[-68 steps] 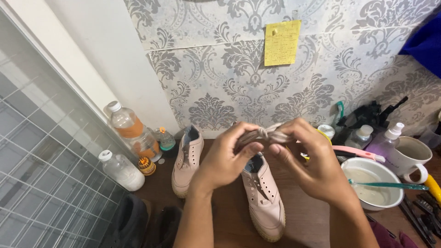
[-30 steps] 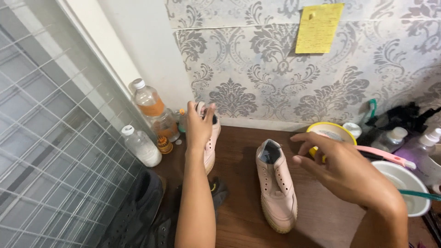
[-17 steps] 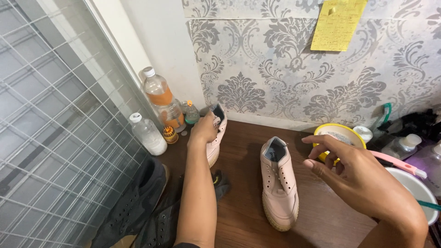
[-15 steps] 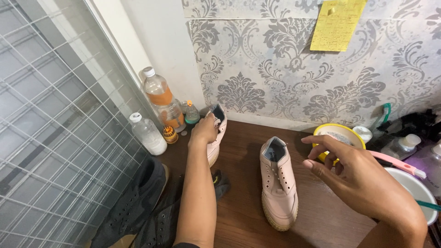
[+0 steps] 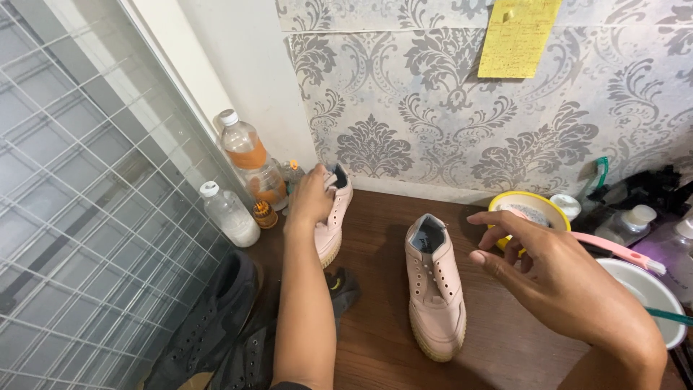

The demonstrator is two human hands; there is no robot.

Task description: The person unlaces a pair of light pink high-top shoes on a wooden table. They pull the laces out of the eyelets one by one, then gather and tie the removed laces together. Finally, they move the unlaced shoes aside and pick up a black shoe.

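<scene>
Left hand [image 5: 312, 198] clamped on collar of pale pink lace-less leather sneaker [image 5: 330, 217], frame centre-left, beside orange-label plastic bottle [image 5: 251, 162]. Right hand [image 5: 556, 278] empty, fingers spread, hovering lower right. Second pink sneaker [image 5: 434, 296] flat on dark wood bench [image 5: 505, 354]. Advice: grip heel firmly, keep clear of bottles.
</scene>
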